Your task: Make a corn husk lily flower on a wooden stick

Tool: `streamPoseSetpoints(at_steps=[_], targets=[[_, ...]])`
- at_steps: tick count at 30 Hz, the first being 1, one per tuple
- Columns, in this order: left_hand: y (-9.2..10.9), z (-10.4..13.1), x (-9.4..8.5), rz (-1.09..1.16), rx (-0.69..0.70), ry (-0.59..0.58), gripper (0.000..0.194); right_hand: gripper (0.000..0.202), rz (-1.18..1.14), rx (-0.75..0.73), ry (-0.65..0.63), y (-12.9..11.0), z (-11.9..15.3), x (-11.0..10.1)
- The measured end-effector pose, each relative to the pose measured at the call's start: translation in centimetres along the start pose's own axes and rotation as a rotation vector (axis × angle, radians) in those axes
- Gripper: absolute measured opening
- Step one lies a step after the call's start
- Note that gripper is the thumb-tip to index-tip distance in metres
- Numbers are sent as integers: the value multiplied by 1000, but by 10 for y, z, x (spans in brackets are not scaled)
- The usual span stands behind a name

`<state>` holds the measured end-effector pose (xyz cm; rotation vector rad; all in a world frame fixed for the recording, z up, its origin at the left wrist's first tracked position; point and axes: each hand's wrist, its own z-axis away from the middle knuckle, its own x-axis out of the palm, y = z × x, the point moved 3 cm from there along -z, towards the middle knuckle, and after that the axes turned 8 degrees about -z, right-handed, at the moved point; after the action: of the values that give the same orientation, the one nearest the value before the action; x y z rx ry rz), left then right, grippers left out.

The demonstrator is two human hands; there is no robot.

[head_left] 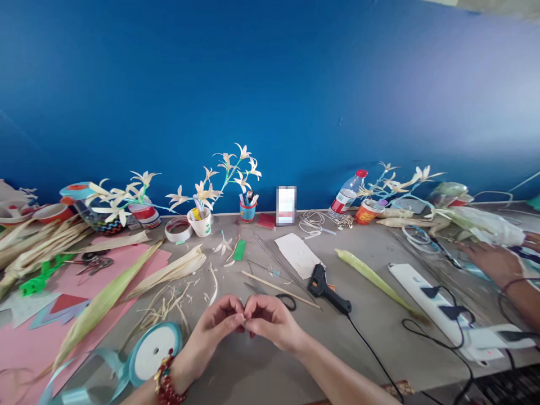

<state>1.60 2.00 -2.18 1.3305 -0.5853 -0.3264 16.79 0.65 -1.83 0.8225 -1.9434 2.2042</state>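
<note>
The left hand (217, 326) and right hand (272, 320) meet above the tabletop (248, 374), their grip narrow around a small pale piece (243, 320).

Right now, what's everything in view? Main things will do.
Small piece: one, whitish, front centre
Scissors: at least one, black-handled, centre
Glue gun: one, black, right of centre
Power strip: one, white, right
Ribbon spool: one, pale blue, front left
Husks: several, green and straw, both sides
Paper: several, mostly pink, left
Flowers: many, cream, back
Bottle: one, clear, back right
Wall: one, blue, back
Table: one, grey, beneath
Another person's hand: at least one, right edge
Left fingers: one set, front centre
Right fingers: one set, front centre
</note>
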Motion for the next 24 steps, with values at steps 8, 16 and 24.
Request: streamPoseSetpoints(at_steps=[8, 16, 24], targets=[[5, 0, 0, -79, 33, -18, 22, 35, 76, -32, 24, -3, -1, -2], [2, 1, -1, -13, -13, -17, 17, 33, 74, -4, -16, 3, 0, -3], [3, 1, 2, 188, -49, -106, 13, 36, -59, 43, -41, -4, 3, 4]])
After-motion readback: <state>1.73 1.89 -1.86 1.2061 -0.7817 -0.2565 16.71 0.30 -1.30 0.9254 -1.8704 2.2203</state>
